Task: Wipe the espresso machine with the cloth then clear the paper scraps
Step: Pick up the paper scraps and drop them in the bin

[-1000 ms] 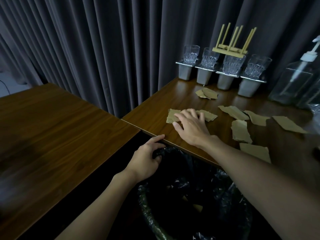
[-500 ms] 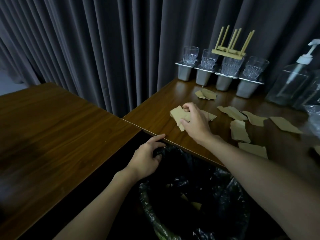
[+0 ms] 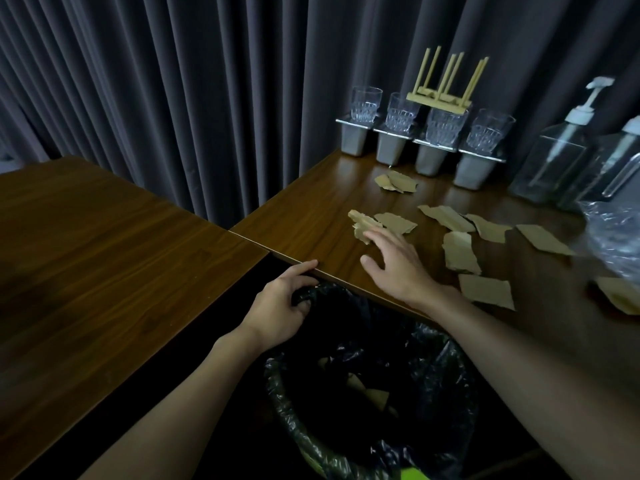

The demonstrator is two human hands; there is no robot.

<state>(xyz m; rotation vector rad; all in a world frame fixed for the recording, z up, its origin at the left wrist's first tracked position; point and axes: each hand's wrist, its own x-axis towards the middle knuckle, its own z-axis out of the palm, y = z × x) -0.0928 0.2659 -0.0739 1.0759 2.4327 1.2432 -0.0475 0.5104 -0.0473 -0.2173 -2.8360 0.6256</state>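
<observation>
Several torn brown paper scraps lie on the right wooden table [image 3: 311, 216], among them a pair at the back [image 3: 398, 181] and a flat one near the front edge [image 3: 486, 291]. My right hand [image 3: 394, 261] lies over the table with fingers spread, its fingertips touching a crumpled scrap [image 3: 360, 223]. My left hand [image 3: 282, 308] grips the rim of the black bag lining the bin [image 3: 433, 372], its thumb on the table edge. A few scraps [image 3: 377, 396] sit inside the bin. No espresso machine or cloth is in view.
Glasses [image 3: 365, 105] stand on metal holders at the back, a wooden rack [image 3: 440, 98] upside down on them. Pump bottles [image 3: 557, 147] and a clear plastic bag [image 3: 613, 237] are at the right. A second table [image 3: 104, 254] is at the left; grey curtains hang behind.
My right hand gathered a scrap off the table and crumpled it, then opened; its fingertips now only touch the scrap. My left hand kept its hold on the bag.
</observation>
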